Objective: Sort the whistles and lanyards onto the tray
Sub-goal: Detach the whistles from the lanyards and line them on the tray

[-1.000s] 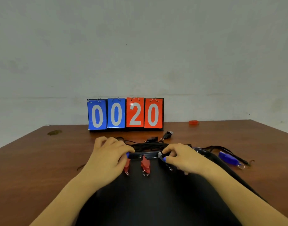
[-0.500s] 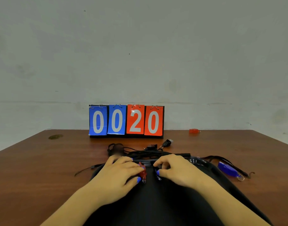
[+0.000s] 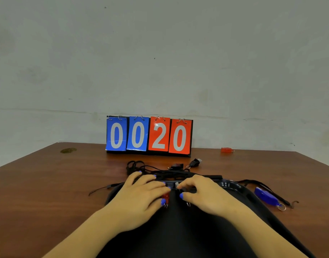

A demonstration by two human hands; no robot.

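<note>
A black tray (image 3: 234,185) lies in front of me on the brown table. My left hand (image 3: 141,196) rests on its far part, thumb and fingers closed around a red whistle (image 3: 166,196) with a key ring. Right beside it, my right hand (image 3: 202,194) pinches a black whistle, mostly hidden, whose ring (image 3: 188,204) shows under the thumb. A blue whistle (image 3: 267,197) lies on a black lanyard (image 3: 257,182) right of the tray. More tangled black lanyards (image 3: 135,164) sit behind the tray.
Two black whistles (image 3: 176,166) (image 3: 195,162) lie behind the tray. Another red whistle (image 3: 226,150) is at the far right near the wall. A flip scoreboard (image 3: 148,135) reading 0020 stands at the back. A thin cord (image 3: 102,189) trails left of the tray.
Both hands have drawn together near the tray's middle; the left hand now covers the red whistles, only one showing. The camera has tilted, so everything sits lower in view.
</note>
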